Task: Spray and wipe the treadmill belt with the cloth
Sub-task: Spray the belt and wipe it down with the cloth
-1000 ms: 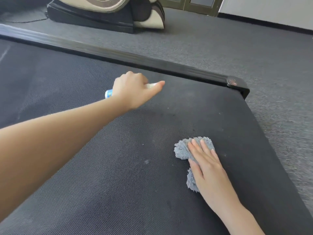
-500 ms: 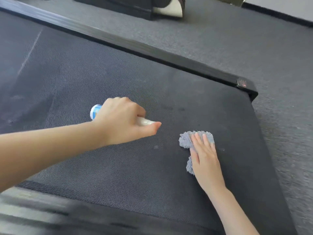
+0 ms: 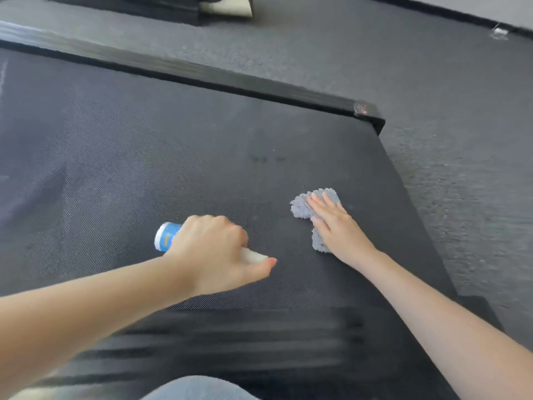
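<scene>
The dark textured treadmill belt (image 3: pixel 150 157) fills most of the view. My left hand (image 3: pixel 219 252) grips a small white spray bottle (image 3: pixel 165 236) with a blue label, held sideways just above the belt, its white tip poking out past my thumb. To the right, my right hand (image 3: pixel 337 226) lies flat with straight fingers on a crumpled grey cloth (image 3: pixel 301 207), pressing it onto the belt. Part of the cloth is hidden under my palm.
A black side rail (image 3: pixel 230 79) runs along the belt's far edge and ends in a corner cap (image 3: pixel 364 109). Grey carpet (image 3: pixel 432 67) surrounds the treadmill. A black and cream machine base (image 3: pixel 225 7) stands at the top. The near black frame (image 3: pixel 230 336) is blurred.
My left hand has drawn the spray bottle back toward me, from near the far rail to the near part of the belt. The right hand stays on the cloth. The view has tilted down.
</scene>
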